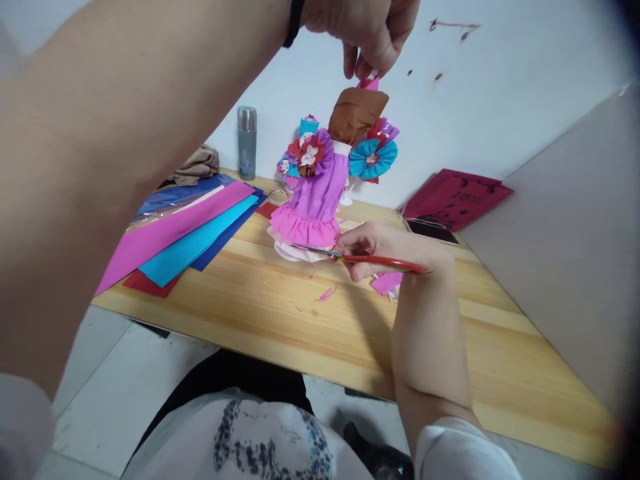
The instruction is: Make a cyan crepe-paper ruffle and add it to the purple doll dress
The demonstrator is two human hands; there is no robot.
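A paper doll figure (320,190) with a purple body, a pink ruffled hem, pale layers beneath and a brown paper top hangs upright above the table. My left hand (367,37) pinches its pink tip from above. My right hand (365,250) is at the hem and holds red-handled scissors (385,261), whose blades point left across the pale lower layer. Paper flowers, one red and purple (311,153) and one blue (373,159), show on either side of the doll; whether they are attached to it I cannot tell.
Coloured paper sheets (185,230) lie on the left of the wooden table (280,320). A grey bottle (247,143) and a bundled cloth (197,165) stand behind. A dark phone (431,231) and magenta bag (457,200) are at right; pink scraps (327,293) lie in front.
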